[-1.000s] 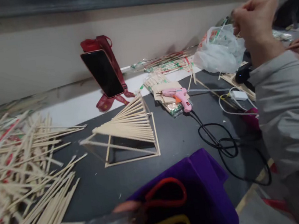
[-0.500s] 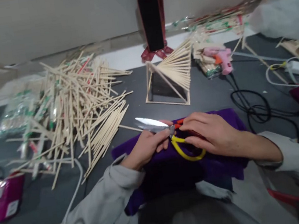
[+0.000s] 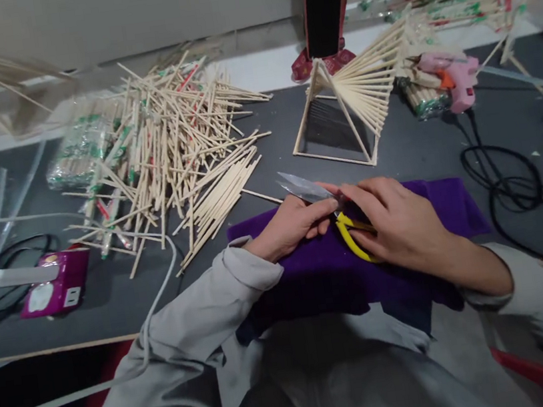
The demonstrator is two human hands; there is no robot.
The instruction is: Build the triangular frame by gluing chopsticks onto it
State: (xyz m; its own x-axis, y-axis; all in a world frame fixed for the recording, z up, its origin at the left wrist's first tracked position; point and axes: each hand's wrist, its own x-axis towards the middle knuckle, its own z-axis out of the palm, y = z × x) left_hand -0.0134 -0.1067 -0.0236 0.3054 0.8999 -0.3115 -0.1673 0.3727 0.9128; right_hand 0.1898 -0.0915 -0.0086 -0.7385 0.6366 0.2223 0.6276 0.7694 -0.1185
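Note:
My left hand (image 3: 301, 221) is closed around the pivot end of the scissors (image 3: 303, 187), thumb on top. Their metal blades point up and to the left and look nearly together. My right hand (image 3: 400, 220) curls over the handles; a yellow loop shows below its fingers, while most of the orange one is covered. Beneath both hands lies a purple cloth (image 3: 306, 273) that hangs over the table's near edge. Just left of the blades, a single wooden stick (image 3: 261, 196) reaches toward my left hand.
A stick frame with fanned sticks (image 3: 370, 92) stands ahead. Loose wooden sticks (image 3: 176, 136) are heaped at left beside a plastic-wrapped bundle (image 3: 83, 139). At right lie a pink glue gun (image 3: 461, 79) and black cable (image 3: 495, 179). A magenta power strip (image 3: 57, 281) sits at left.
The view has shifted, so the table items appear farther right or left-side items show more. My right hand has closed further over the scissor handles, and the yellow loop shows less.

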